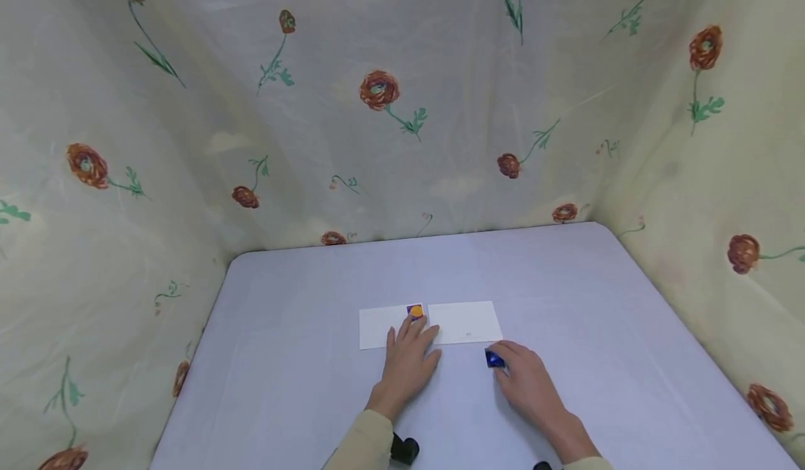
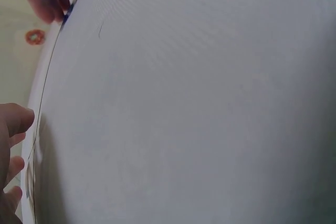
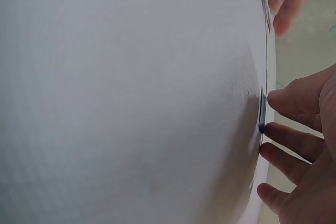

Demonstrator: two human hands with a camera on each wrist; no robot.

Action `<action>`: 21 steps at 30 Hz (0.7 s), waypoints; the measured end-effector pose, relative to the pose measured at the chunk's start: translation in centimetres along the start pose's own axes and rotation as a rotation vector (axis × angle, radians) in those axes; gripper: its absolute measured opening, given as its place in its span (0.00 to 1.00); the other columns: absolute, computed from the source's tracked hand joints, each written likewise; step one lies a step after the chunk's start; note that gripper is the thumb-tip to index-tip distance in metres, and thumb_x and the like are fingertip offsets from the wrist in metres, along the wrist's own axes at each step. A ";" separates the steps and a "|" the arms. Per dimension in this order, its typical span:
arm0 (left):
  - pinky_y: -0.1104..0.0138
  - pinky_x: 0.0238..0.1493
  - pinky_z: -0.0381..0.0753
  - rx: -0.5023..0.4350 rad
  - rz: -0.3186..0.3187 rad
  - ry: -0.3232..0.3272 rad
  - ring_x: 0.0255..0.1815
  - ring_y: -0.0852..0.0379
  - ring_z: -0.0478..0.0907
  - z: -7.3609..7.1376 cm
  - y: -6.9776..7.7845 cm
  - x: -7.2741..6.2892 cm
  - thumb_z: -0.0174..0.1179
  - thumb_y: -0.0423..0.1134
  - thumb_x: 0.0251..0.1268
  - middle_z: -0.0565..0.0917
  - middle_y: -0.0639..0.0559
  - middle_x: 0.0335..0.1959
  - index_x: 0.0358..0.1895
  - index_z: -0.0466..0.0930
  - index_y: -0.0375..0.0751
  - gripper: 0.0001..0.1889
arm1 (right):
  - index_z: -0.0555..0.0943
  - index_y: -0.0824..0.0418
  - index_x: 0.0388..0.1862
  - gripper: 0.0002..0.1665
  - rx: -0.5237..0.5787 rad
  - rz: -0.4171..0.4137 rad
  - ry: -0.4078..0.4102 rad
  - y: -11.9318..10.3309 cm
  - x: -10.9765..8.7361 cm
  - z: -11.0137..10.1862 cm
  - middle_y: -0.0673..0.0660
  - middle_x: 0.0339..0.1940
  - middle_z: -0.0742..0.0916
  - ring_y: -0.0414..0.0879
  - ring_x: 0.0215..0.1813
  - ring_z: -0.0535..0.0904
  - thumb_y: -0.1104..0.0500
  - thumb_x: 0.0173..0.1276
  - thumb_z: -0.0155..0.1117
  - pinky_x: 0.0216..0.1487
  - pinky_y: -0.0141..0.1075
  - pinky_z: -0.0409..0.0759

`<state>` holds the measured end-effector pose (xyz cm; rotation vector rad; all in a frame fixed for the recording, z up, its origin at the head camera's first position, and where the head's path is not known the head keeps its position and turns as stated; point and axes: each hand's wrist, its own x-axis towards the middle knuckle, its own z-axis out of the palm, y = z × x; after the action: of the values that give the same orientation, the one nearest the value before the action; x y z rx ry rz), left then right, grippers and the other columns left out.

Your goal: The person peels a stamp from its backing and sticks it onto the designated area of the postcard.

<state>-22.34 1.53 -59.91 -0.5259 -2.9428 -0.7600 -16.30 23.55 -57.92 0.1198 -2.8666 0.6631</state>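
Two white paper rectangles lie side by side on the table: a left card [image 1: 373,329] and a right card [image 1: 462,320], the latter with faint small print near its lower edge. At the left card's upper right corner is a small purple square with an orange disc [image 1: 415,310]. My left hand [image 1: 405,360] lies over that card, fingers spread, fingertips right at the purple square. Below the right card's lower right corner, my right hand [image 1: 527,380] pinches a small shiny blue square [image 1: 493,358]. In the right wrist view the blue square [image 3: 262,113] appears edge-on, between thumb and fingers.
A pale lavender cloth covers the table [image 1: 289,365]. Flower-printed curtains [image 1: 440,128] hang behind it and along both sides. A black wrist device [image 1: 404,449] shows below the left sleeve [image 1: 367,442].
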 end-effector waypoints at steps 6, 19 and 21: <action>0.37 0.77 0.50 -0.002 0.006 0.001 0.80 0.43 0.56 0.0 0.4 0.1 0.56 0.49 0.70 0.69 0.51 0.75 0.67 0.76 0.54 0.23 | 0.84 0.63 0.53 0.21 0.003 0.001 0.004 -0.1 -0.1 -0.3 0.63 0.56 0.86 0.61 0.59 0.81 0.68 0.58 0.68 0.62 0.57 0.77; 0.37 0.77 0.50 -0.014 0.010 -0.032 0.81 0.44 0.55 1.1 1.8 0.6 0.55 0.51 0.71 0.68 0.53 0.76 0.68 0.74 0.57 0.23 | 0.85 0.62 0.51 0.18 -0.003 0.068 -0.058 0.0 0.2 -0.8 0.59 0.51 0.88 0.58 0.57 0.83 0.67 0.61 0.67 0.60 0.55 0.79; 0.36 0.77 0.49 -0.006 0.010 -0.028 0.81 0.43 0.55 1.3 2.0 0.6 0.55 0.51 0.71 0.69 0.53 0.75 0.67 0.75 0.56 0.23 | 0.85 0.62 0.51 0.18 -0.009 0.074 -0.069 0.0 0.4 -1.0 0.59 0.51 0.88 0.57 0.57 0.83 0.67 0.61 0.67 0.60 0.54 0.80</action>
<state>-22.24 3.95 -60.02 -0.5557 -2.9624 -0.7675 -16.48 23.96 -57.00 0.0358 -2.9521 0.6730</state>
